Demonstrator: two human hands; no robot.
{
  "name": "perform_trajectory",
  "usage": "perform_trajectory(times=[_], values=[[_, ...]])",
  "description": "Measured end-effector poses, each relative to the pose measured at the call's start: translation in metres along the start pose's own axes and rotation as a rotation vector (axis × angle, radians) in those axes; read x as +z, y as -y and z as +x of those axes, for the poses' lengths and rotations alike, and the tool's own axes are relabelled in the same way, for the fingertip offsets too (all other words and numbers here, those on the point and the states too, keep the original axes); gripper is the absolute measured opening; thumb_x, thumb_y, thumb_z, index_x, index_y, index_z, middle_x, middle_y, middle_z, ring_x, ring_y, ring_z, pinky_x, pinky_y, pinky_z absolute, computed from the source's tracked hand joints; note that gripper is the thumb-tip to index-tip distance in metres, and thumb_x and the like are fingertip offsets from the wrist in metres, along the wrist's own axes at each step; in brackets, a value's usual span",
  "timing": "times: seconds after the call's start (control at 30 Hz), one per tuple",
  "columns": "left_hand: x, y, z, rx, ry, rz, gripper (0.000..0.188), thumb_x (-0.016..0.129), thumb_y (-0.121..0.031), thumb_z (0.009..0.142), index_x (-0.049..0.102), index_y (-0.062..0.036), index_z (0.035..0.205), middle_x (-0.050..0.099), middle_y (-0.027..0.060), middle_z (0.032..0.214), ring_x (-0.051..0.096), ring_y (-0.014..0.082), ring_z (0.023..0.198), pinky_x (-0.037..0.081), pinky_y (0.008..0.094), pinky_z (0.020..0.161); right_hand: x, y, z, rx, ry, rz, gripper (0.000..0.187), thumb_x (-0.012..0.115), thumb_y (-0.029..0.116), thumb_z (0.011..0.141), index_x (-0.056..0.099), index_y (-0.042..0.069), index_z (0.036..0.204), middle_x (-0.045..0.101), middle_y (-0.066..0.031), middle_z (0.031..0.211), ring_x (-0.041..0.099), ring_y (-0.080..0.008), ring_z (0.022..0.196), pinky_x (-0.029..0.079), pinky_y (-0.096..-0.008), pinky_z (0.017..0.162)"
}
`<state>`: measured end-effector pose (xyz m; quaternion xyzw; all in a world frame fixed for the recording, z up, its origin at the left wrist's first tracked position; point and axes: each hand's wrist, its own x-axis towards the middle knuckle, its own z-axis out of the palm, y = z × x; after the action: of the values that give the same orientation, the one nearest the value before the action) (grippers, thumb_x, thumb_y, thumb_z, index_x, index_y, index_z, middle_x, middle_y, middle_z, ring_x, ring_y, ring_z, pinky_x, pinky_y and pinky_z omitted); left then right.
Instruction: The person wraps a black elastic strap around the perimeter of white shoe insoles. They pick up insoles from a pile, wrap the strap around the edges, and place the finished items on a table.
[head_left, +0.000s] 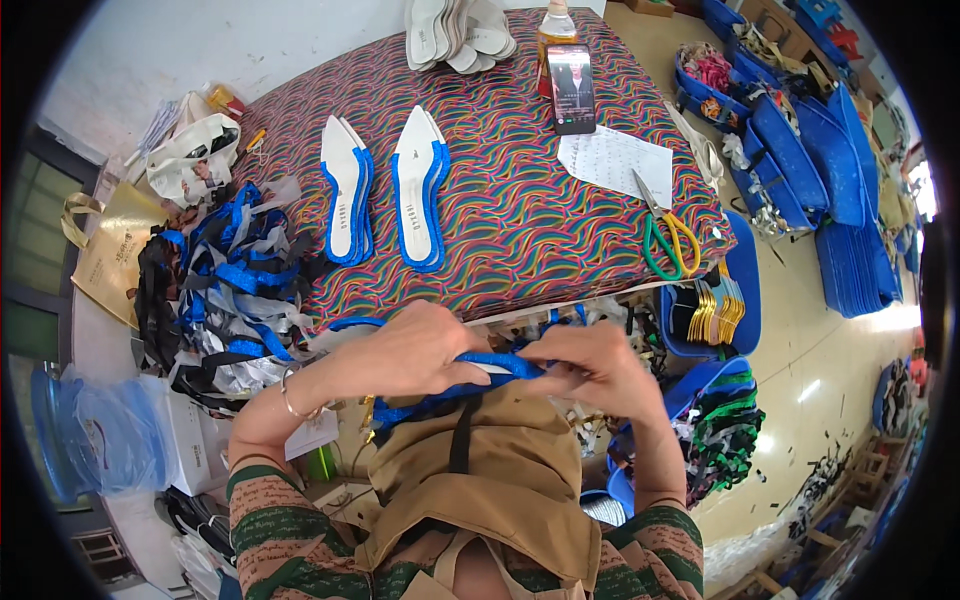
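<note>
Left hand (425,345) and right hand (598,365), each closed with a pinching grip on one blue-edged piece (512,364), which spans the gap between them above the brown apron (480,440), just off the table (510,225). Fingers hide its full outline from me. On the tabletop: two stacks of pointed insoles (406,185), scissors (668,243), and a phone (571,92) upright before a bottle (557,28). At left: heaped scraps (225,275).

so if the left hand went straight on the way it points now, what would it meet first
Probably the right hand, just across the blue-edged piece that both hands hold, though depth is hard to judge from this view.
</note>
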<state>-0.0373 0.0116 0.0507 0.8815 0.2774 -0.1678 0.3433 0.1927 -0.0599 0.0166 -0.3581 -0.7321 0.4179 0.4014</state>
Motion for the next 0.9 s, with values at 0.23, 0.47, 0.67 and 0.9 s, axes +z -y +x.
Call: perform_trajectory(times=[0.23,0.47,0.67,0.9], values=[[-0.031,-0.025,-0.035,0.186,-0.458,0.438,0.028,0.064,-0.005,0.066,0.065,-0.0085,0.094,0.059,0.0065,0.074,0.059,0.0273,0.073,0.045,0.0382,0.068,0.007,-0.014,0.015,0.251,0.064,0.725,0.023,0.076,0.008,0.080,0.069,-0.004,0.098,0.068,-0.0055,0.079,0.058,-0.0086,0.066,0.043,-0.0224,0.057],[-0.010,-0.006,-0.033,0.078,-0.386,0.033,0.025,0.069,-0.012,0.077,0.066,-0.0019,0.100,0.063,0.0084,0.074,0.064,0.0249,0.069,0.049,0.0362,0.064,-0.036,-0.010,-0.006,0.351,-0.194,0.395,0.010,0.071,-0.002,0.082,0.066,-0.001,0.090,0.065,-0.0020,0.075,0.055,-0.0038,0.060,0.043,-0.0189,0.053],[0.043,-0.009,-0.013,0.097,-0.536,-1.019,0.032,0.067,-0.023,0.090,0.066,0.0018,0.111,0.069,0.0051,0.079,0.062,0.0094,0.072,0.050,0.0264,0.065,0.013,-0.008,-0.027,0.308,-0.578,0.643,0.013,0.071,-0.007,0.079,0.067,0.000,0.089,0.068,-0.0039,0.079,0.055,-0.0033,0.061,0.042,-0.0190,0.052],[0.035,-0.033,0.017,0.240,-0.768,-1.693,0.046,0.054,-0.015,0.097,0.043,0.0077,0.135,0.063,0.0241,0.111,0.066,0.0348,0.099,0.054,0.0440,0.087,0.083,-0.015,-0.007,0.331,-0.689,0.725,0.008,0.070,-0.007,0.080,0.065,-0.001,0.083,0.065,-0.0072,0.073,0.053,-0.0074,0.055,0.041,-0.0212,0.048]])
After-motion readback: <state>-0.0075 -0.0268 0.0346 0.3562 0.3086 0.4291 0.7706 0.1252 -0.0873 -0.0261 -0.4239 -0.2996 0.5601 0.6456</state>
